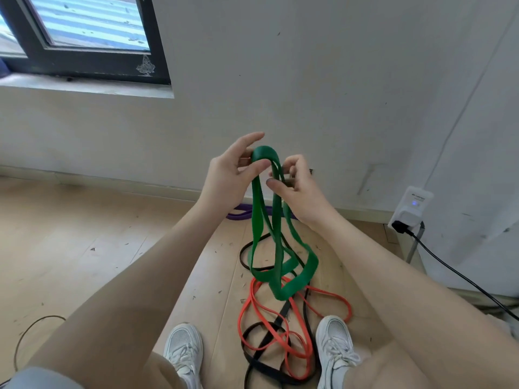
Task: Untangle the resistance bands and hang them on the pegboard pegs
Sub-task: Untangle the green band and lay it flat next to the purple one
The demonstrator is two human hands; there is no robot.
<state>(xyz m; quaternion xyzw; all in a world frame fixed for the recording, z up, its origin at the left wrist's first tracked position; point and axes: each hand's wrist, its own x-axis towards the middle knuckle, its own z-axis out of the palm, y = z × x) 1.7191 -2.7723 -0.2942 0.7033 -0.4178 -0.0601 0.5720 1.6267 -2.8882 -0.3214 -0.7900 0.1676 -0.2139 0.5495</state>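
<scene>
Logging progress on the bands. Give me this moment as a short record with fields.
held: green band, lifted, lower loops hanging among the others
left hand: pinches the band's top
right hand: grips a strand beside it
on floor: red band and black band tangled between the shoes; purple band by the wall
pegboard: not in view
hung: none visible

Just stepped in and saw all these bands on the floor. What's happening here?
A person is untangling resistance bands. Both hands, left hand and right hand, pinch the top of the green band, lifted so it dangles. The red band and black band lie tangled on the floor between the shoes; a purple band lies by the wall. No pegboard in view.
</scene>
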